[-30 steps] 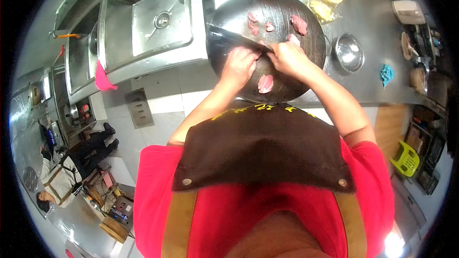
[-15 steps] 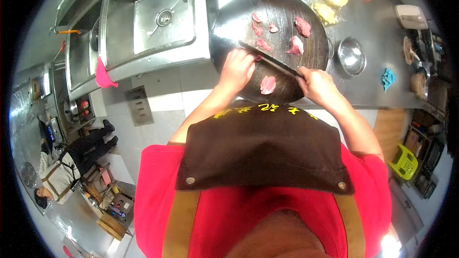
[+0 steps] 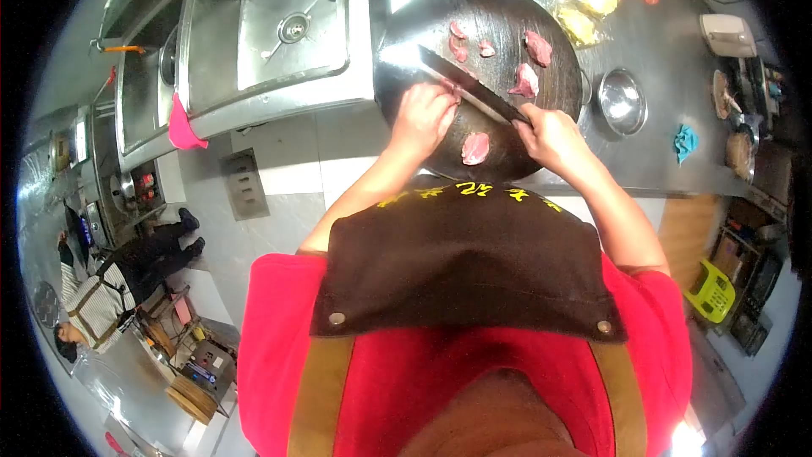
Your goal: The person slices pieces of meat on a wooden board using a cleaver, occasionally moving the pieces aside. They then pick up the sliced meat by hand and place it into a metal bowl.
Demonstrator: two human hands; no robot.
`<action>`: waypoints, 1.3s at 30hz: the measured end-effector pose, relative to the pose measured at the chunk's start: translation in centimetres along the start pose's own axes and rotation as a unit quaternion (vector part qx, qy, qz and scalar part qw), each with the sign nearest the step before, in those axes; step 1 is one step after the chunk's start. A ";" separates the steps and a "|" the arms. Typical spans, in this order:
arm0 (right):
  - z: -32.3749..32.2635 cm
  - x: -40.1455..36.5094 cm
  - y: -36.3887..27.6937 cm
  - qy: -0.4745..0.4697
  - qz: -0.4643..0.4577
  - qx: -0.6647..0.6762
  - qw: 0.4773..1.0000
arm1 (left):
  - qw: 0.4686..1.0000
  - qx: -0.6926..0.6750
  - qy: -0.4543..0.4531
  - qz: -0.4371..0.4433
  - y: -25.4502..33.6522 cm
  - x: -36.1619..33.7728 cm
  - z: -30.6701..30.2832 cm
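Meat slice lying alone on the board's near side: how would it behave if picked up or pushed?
The meat slice looks thin and flat, so it would probably droop when lifted. Its raw pink surface suggests it is slippery. Pushed, it would likely slide or smear on the dark board, not roll.

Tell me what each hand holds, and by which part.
Right hand grips the cleaver by its handle, at the blade's near end. Left hand pins a meat piece under curled fingertips.

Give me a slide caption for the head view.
Right hand holds knife beside left hand; meat pieces lie on round board.
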State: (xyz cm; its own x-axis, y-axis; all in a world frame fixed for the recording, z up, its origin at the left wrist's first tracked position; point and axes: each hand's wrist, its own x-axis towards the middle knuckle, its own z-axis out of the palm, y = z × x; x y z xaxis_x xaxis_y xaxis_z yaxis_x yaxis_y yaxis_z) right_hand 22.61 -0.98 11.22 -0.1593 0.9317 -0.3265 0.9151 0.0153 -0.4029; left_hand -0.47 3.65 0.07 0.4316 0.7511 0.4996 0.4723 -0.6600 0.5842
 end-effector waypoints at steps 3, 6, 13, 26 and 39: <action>0.3 -0.4 0.3 -0.034 0.000 -0.030 0.999 | 1.000 0.007 -0.006 -0.004 0.1 0.4 0.1; 1.2 1.7 -0.1 -0.047 -0.003 -0.033 0.998 | 1.000 0.014 -0.014 0.005 -0.1 0.2 0.5; 1.8 3.4 -0.3 -0.016 -0.014 0.029 0.999 | 1.000 0.005 -0.003 0.017 0.4 0.3 0.1; 2.3 0.0 1.8 -0.031 -0.007 -0.026 0.999 | 0.999 0.032 0.009 0.006 -0.2 0.0 0.8; 0.4 -1.2 2.1 0.131 0.128 0.079 0.980 | 0.998 0.025 -0.017 -0.053 -0.3 1.4 -0.1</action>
State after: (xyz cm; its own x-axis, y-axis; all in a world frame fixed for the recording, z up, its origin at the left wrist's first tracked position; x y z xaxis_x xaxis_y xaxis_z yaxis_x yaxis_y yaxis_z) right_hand 24.61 -2.19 10.41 0.1877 0.9590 -0.2124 0.8409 -0.2686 -0.4698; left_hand -0.07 4.87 0.68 0.4022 0.8160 0.4151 0.5540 -0.5779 0.5993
